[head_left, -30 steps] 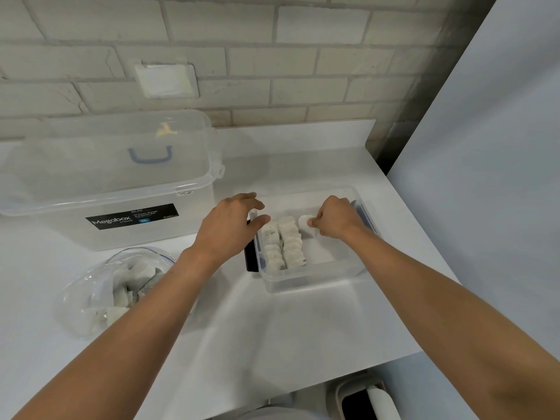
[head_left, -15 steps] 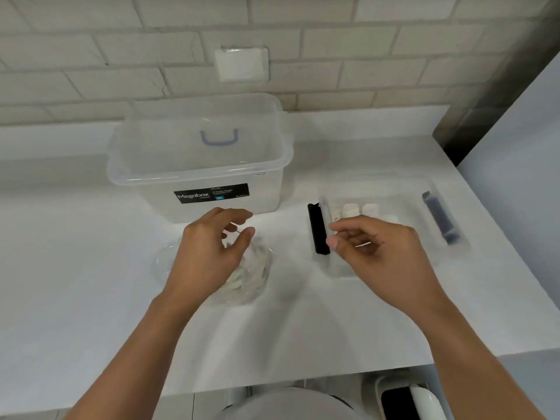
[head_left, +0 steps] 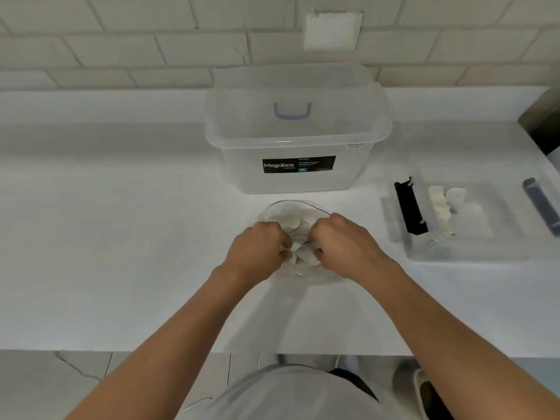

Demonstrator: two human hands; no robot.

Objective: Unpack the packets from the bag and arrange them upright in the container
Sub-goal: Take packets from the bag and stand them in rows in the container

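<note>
A clear plastic bag (head_left: 291, 209) of small white packets (head_left: 298, 227) lies on the white counter in front of me. Both hands are at its near side. My left hand (head_left: 257, 248) has its fingers curled on the bag and packets. My right hand (head_left: 341, 242) grips a white packet at the bag's mouth. To the right stands a low clear container (head_left: 472, 253) with black clips, holding rows of white packets (head_left: 441, 207) standing upright along its left part.
A large clear Megabox storage box (head_left: 297, 131) with a blue handle stands behind the bag against the white brick wall. The counter's front edge (head_left: 121, 351) runs just below my forearms. A dark gap opens at the far right corner.
Both hands left the low container and came to the bag. My view has swung left, so the container now sits at the right.
</note>
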